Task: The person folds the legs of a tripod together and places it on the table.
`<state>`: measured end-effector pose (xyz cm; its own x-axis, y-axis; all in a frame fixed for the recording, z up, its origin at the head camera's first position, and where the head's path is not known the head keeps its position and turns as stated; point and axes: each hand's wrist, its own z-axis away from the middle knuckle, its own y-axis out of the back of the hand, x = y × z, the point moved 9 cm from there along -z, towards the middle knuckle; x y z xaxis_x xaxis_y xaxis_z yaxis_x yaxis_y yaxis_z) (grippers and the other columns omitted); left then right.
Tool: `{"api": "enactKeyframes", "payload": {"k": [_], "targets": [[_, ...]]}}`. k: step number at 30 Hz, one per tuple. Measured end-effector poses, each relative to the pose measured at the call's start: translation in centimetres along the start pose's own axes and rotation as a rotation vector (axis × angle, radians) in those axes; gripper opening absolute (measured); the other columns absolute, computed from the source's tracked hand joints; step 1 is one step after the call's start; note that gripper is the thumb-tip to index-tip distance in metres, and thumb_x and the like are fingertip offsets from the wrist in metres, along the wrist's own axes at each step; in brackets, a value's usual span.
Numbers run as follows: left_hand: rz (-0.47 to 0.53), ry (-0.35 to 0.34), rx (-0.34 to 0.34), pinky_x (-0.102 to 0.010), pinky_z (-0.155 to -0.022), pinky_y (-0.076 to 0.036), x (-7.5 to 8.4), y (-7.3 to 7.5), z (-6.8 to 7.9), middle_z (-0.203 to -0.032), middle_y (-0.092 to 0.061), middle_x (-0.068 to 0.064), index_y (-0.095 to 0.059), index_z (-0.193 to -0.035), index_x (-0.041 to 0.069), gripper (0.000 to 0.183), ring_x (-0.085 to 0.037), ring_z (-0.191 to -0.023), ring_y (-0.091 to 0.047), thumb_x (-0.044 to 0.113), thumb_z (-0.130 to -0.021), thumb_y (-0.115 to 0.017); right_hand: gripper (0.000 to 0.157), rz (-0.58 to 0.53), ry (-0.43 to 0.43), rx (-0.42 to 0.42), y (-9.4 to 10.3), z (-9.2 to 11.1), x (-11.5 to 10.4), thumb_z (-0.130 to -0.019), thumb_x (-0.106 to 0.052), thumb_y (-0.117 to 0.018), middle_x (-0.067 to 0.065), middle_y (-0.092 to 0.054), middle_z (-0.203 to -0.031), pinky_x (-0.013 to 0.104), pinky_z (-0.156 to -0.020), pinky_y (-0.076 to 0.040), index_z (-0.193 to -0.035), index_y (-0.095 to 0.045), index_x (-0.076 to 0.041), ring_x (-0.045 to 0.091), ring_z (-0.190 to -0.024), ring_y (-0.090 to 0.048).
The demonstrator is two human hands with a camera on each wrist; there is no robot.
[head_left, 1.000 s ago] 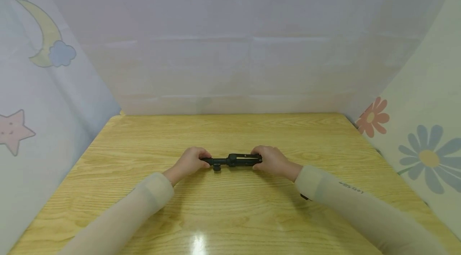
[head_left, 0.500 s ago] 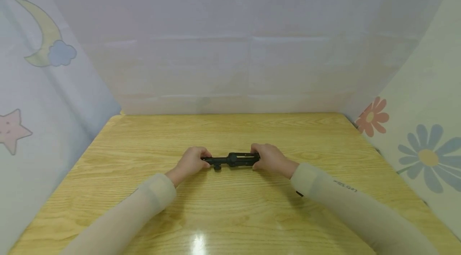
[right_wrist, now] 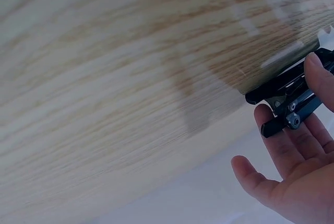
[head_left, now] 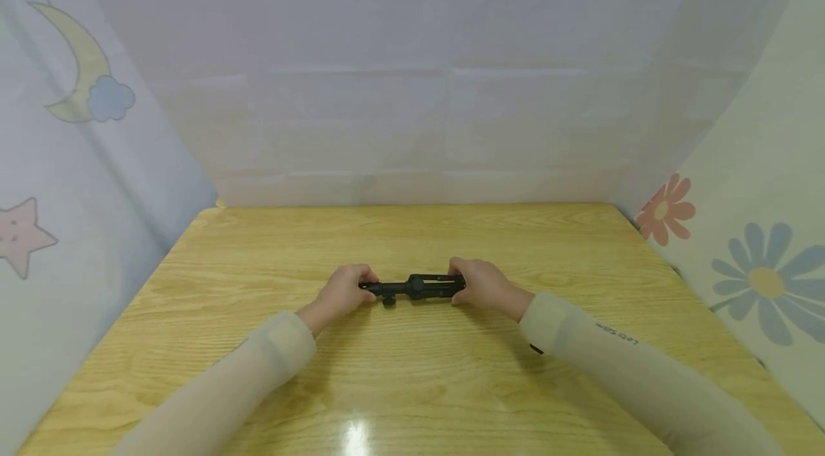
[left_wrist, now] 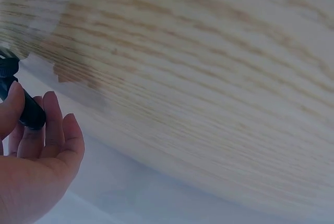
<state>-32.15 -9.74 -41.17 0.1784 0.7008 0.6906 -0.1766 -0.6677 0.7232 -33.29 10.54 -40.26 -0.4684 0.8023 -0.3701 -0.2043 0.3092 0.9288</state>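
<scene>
A small black tripod (head_left: 417, 287) with folded legs is held level, lengthwise left to right, just over the wooden table. My left hand (head_left: 344, 288) pinches its narrow end, beside a small knob (head_left: 389, 301). In the left wrist view, the thumb and fingers (left_wrist: 54, 125) close round the dark tube (left_wrist: 32, 115). At the other end, my right hand (head_left: 485, 285) grips the tips of the legs. The right wrist view shows the leg ends (right_wrist: 269, 89) between thumb and fingers, with the little finger (right_wrist: 248, 174) held apart.
The wooden table (head_left: 412, 384) spreads out under both hands. A pale sheet (head_left: 412, 84) hangs behind its far edge. Printed sheets stand at both sides, with a moon (head_left: 80, 62) on the left and flowers (head_left: 767, 284) on the right.
Over the first half second my right hand shifts slightly left along the leg ends. The left hand stays nearly still, and both keep hold of the tripod.
</scene>
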Motion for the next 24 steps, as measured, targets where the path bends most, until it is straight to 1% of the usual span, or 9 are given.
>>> {"api": "enactKeyframes", "payload": {"k": [4, 18, 21, 24], "targets": [[-0.004, -0.001, -0.001, -0.044, -0.093, -0.05, 0.06, 0.03, 0.0, -0.108, -0.069, -0.012, -0.069, -0.103, 0.0, 0.022, -0.031, -0.108, -0.062, -0.003, -0.082, -0.074, 0.038, -0.008, -0.008, -0.012, -0.09, 0.04, 0.0, -0.077, -0.013, -0.084, 0.01, -0.067, -0.104, 0.038, -0.072, -0.052, -0.105, -0.06, -0.006, 0.022, -0.084, -0.063], [-0.015, 0.014, 0.001, -0.044, -0.093, -0.049, -0.01, 0.11, -0.01, -0.108, -0.068, -0.012, -0.068, -0.104, 0.002, 0.022, -0.031, -0.108, -0.061, -0.002, -0.083, -0.073, 0.038, -0.024, -0.035, -0.008, -0.29, -0.04, 0.19, -0.078, -0.014, -0.083, 0.01, -0.067, -0.106, 0.04, -0.074, -0.052, -0.107, -0.06, -0.008, 0.023, -0.086, -0.064], [-0.019, 0.015, 0.0, -0.045, -0.093, -0.049, -0.03, 0.06, 0.0, -0.109, -0.068, -0.012, -0.067, -0.104, 0.002, 0.022, -0.031, -0.108, -0.061, -0.002, -0.084, -0.073, 0.04, -0.015, -0.037, -0.008, -0.34, 0.08, 0.15, -0.078, -0.014, -0.083, 0.011, -0.067, -0.108, 0.041, -0.076, -0.053, -0.109, -0.059, -0.007, 0.025, -0.09, -0.064], [-0.011, 0.011, -0.016, -0.045, -0.094, -0.048, -0.2, -0.07, 0.04, -0.112, -0.067, -0.014, -0.065, -0.111, 0.0, 0.026, -0.031, -0.11, -0.06, -0.002, -0.085, -0.071, 0.044, -0.011, -0.031, -0.02, -0.49, 0.17, 0.21, -0.079, -0.016, -0.082, 0.013, -0.065, -0.116, 0.044, -0.083, -0.052, -0.114, -0.059, -0.006, 0.029, -0.1, -0.064]]}}
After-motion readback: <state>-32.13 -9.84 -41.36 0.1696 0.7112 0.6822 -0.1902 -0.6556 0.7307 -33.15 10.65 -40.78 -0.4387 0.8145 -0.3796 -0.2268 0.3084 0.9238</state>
